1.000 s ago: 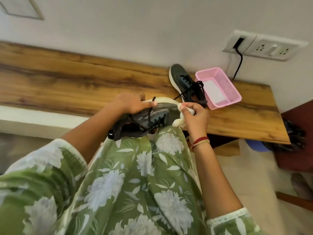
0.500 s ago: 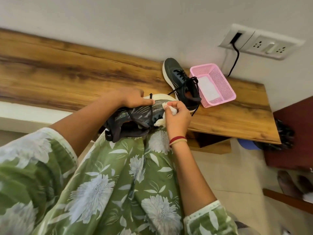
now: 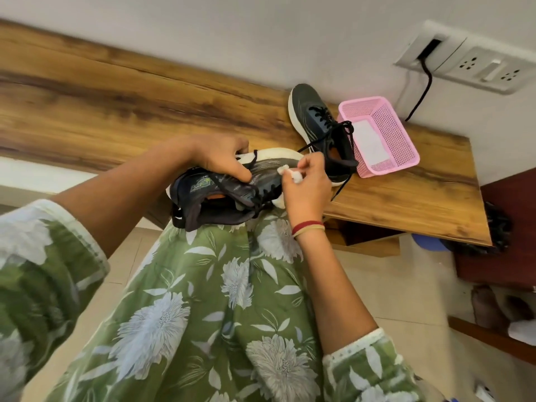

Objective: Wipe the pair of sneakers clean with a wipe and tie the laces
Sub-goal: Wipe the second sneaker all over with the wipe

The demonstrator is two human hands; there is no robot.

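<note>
Dark sneaker (image 3: 232,188), green logo (image 3: 200,185) unreadable, white wipe (image 3: 293,175)

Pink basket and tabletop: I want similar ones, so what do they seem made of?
The pink basket looks like moulded plastic, judging by its even perforated mesh walls. The tabletop shows brown wood grain with a smooth face; solid wood or laminate, I cannot tell.

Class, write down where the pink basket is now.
In the head view, the pink basket sits upper right on the wooden table, just right of the sneaker lying there.
</note>
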